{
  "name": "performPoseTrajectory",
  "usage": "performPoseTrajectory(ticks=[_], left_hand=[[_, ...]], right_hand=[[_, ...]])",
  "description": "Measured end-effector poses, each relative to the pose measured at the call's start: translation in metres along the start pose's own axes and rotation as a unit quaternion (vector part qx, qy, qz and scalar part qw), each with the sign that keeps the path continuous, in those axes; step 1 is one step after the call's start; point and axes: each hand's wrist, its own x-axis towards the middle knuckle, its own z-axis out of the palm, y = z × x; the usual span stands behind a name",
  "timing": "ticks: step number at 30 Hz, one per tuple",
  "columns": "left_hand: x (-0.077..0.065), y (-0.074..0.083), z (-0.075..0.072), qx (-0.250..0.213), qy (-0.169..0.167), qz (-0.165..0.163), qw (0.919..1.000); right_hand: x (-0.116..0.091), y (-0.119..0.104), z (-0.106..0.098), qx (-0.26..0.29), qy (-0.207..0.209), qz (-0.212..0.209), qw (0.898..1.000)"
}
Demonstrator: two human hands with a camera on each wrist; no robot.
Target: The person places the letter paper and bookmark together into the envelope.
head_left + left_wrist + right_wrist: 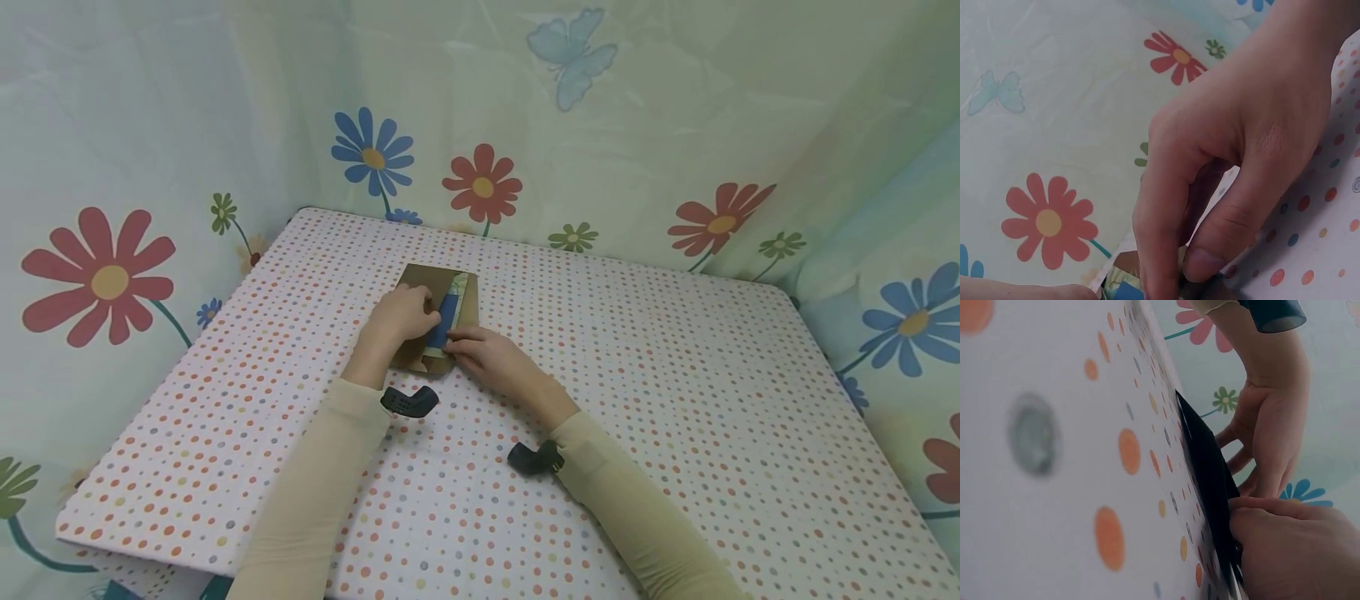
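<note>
A flat brown packet [431,277] lies on the dotted table cover. Along its right side shows a panel [447,312] in blue with pale green ends. My left hand [400,318] is over the packet's left part, thumb and forefinger curled close together at the panel's edge. Pale green and blue also show below those fingers in the left wrist view, next to the packet's brown edge [1125,261]. At the near right corner, my right hand [491,360] pinches the packet's edge between thumb and fingers. From the side, the packet [1207,462] looks dark and thin.
The white cover with coloured dots [637,400] spreads over the whole table. Behind and beside it hangs a curtain [630,142] printed with flowers and a butterfly. A black wrist device [411,402] sits at the left cuff, another [536,458] at the right.
</note>
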Motion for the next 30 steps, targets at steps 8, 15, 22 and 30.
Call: performPoseTrajectory(ticks=[8,15,22,30], left_hand=[[0.0008,0.0,0.0015,0.008,-0.008,-0.004,0.9999],[0.0005,0.001,0.0024,0.018,-0.01,-0.007,0.9998],[-0.0005,0.0049,0.0008,0.018,-0.01,-0.009,0.9998],[-0.0028,0.0039,0.0016,0.016,-0.014,-0.012,0.9997]], right_hand=[[-0.0013,-0.0004,-0.0001,-0.006,-0.046,0.044,0.998],[-0.0007,0.0023,0.0014,-0.007,-0.082,0.054,0.995],[-0.002,0.0032,0.003,-0.023,-0.101,0.054,0.993],[0.0026,0.0033,0.0026,-0.024,-0.115,0.052,0.992]])
